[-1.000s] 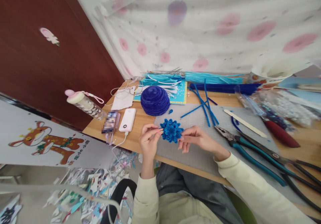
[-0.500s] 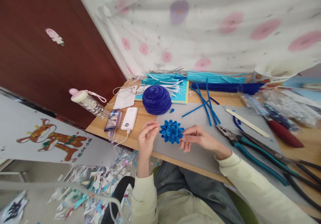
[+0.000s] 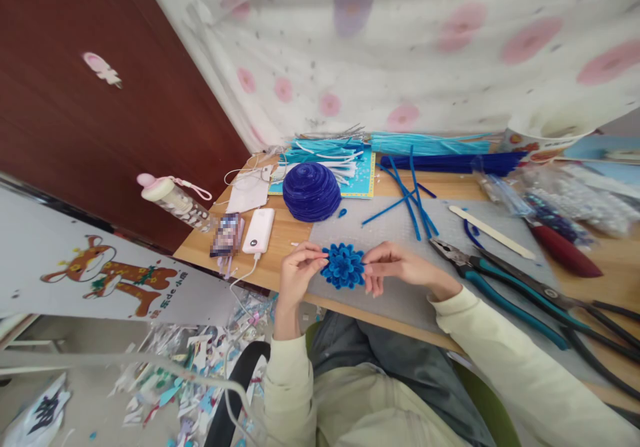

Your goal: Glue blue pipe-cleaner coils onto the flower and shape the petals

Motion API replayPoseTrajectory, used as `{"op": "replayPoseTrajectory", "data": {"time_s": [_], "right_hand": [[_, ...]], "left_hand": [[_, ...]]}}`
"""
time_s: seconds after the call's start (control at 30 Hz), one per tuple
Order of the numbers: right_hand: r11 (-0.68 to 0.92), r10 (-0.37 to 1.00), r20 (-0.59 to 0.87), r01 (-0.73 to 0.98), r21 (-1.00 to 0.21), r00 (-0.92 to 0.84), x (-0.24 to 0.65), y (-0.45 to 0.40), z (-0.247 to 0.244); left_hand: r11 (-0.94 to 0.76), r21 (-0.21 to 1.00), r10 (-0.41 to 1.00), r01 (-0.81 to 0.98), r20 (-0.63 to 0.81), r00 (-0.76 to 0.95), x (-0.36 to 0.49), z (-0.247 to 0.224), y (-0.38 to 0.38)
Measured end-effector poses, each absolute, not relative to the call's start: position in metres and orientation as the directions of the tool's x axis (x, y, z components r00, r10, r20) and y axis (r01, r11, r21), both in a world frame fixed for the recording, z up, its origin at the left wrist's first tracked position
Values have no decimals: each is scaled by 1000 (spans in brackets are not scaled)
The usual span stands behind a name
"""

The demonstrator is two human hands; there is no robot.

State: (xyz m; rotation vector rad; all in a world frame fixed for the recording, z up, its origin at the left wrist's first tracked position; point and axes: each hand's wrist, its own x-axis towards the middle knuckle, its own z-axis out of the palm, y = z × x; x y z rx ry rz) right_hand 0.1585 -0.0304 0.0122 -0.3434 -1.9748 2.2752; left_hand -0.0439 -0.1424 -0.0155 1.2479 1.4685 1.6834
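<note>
A layered blue pipe-cleaner flower (image 3: 343,266) is held between my hands above the grey mat (image 3: 345,233), near the table's front edge. My left hand (image 3: 299,275) pinches a petal at its left rim. On the opposite rim, my right hand (image 3: 393,268) has thumb and forefinger closed on the petals, the other fingers curled below. Behind the flower sits a dark blue dome (image 3: 311,192) wound in fuzzy strands. A small blue loop (image 3: 343,213) lies beside it, and loose blue pipe cleaners (image 3: 411,200) cross each other to the right.
Pliers (image 3: 470,273), long dark scissors (image 3: 545,293), a wooden stick (image 3: 493,231) and a red-handled tool (image 3: 565,250) lie at right. Bundled pipe cleaners (image 3: 450,162) line the back. A power bank (image 3: 259,231), a phone (image 3: 227,235) and a bottle (image 3: 175,200) are at left.
My left hand has come right to the flower and now pinches its left rim. My right hand keeps its grip on the other side. The view has shifted slightly.
</note>
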Motion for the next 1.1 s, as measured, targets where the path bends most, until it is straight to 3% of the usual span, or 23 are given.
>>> {"op": "replayPoseTrajectory", "data": {"time_s": [0.4,0.5,0.67,1.1], "right_hand": [[-215,295,-58,-7,-977,-954,158,-28,8],[-235,308,-65,-10,-972,-949,159,-27,8],[-240,332,-61,-22,-970,-941,161,-25,9],[12,299,-12,17,-1000,-954,162,-24,10]], "left_hand": [[-344,894,752,288,446,-486,-33,-10,-140],[-369,902,747,225,432,-506,-30,-12,-138],[-323,946,792,31,288,-539,-31,-15,-140],[-279,917,824,284,380,-419,-34,5,-147]]}}
